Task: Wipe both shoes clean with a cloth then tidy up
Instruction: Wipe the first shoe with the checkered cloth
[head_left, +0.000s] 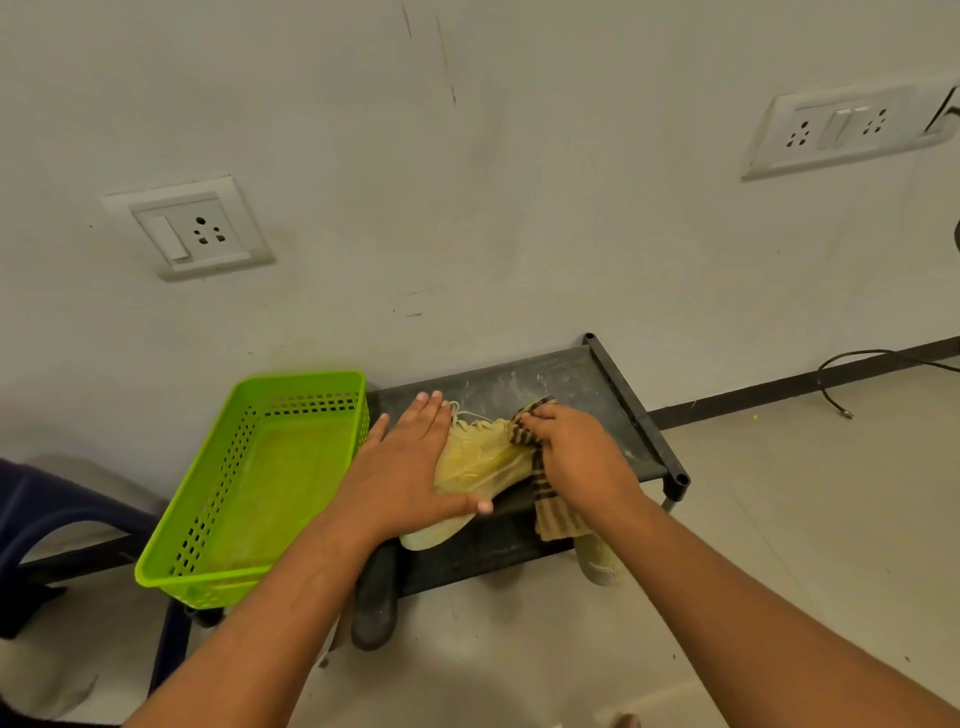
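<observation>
Our left hand (410, 462) lies flat on the yellow shoe (480, 460), fingers straight and spread, the thumb stretched along the near side of the shoe toward its toe. It presses down on the shoe rather than curling round it. Our right hand (571, 447) has its fingers curled on the checked cloth (553, 501) and holds it bunched against the shoe's right side, up by the laces, while the loose end of the cloth hangs down over the front edge of the shelf.

The shoe lies between the two hands on the top shelf of the black rack (576, 376), which stands against the wall. A second pale shoe (597, 564) shows below the shelf's front edge, just under the hanging cloth; most of it is hidden. A dark shoe (374, 597) pokes out lower down on the left. The green basket (197, 519) sits just left of the rack, beside our left wrist.
</observation>
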